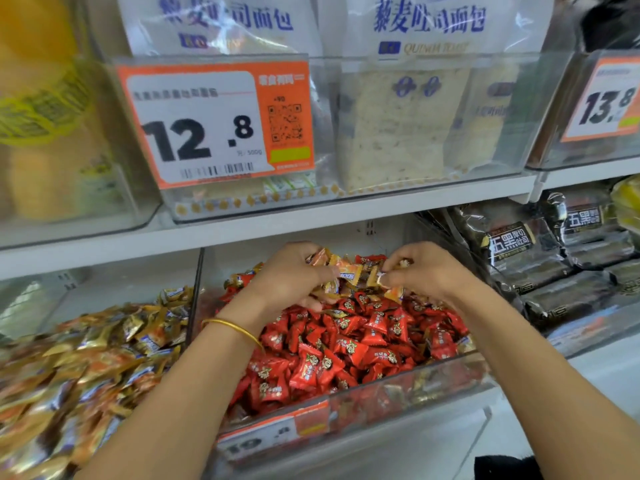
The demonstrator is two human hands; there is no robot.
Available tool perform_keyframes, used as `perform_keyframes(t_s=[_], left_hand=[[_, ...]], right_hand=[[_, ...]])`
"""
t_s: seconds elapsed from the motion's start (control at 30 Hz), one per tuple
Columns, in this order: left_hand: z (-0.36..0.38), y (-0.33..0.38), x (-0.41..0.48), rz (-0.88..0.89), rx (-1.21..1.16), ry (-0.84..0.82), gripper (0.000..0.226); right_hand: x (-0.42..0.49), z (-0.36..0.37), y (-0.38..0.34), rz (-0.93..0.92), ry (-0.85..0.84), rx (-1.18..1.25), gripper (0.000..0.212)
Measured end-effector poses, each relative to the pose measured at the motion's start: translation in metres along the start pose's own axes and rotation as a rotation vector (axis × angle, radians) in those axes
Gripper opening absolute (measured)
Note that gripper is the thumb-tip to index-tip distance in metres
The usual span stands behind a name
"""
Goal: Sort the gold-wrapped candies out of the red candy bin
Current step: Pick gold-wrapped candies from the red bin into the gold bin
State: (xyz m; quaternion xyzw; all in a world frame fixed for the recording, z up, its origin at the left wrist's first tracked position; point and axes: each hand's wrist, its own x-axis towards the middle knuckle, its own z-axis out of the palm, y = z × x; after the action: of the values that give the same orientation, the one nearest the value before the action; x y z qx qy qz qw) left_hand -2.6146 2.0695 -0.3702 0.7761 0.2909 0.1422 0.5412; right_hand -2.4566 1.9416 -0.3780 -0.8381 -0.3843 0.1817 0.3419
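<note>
The left grip (291, 277) curls round a handful of gold candies (348, 271) at the rear edge of the red bin (415, 393), the right grip (427, 271) pinches one more beside it; shed any red candies (346, 348) before lifting toward the gold pile (86, 358).

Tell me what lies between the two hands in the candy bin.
In the head view, a small heap of gold-wrapped candies lies between the left hand and the right hand, on top of the red candies.

Orange price tag (214, 123) — 12.8, right tag (604, 102) — 13.8, bread bag (429, 19) 黎麦吐司面包, black packs (512, 242) 五黑
</note>
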Motion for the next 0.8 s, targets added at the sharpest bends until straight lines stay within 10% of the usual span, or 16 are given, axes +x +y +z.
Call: perform_keyframes(t_s=[0.33,0.57,0.8], left_hand=[[-0.106,-0.019,-0.105,-0.081,-0.148,0.167,0.024],[-0.171,-0.066,-0.141,-0.143,-0.09,0.516,0.005],[-0.193,-0.092,-0.138,-0.047,-0.161,0.505,0.048]], right_hand=[[-0.05,0.064,-0.109,-0.23,-0.179,0.296,0.011],[-0.054,0.148,-0.209,-0.445,-0.236,0.008,0.006],[-0.042,0.182,-0.232,-0.349,-0.404,-0.025,0.044]])
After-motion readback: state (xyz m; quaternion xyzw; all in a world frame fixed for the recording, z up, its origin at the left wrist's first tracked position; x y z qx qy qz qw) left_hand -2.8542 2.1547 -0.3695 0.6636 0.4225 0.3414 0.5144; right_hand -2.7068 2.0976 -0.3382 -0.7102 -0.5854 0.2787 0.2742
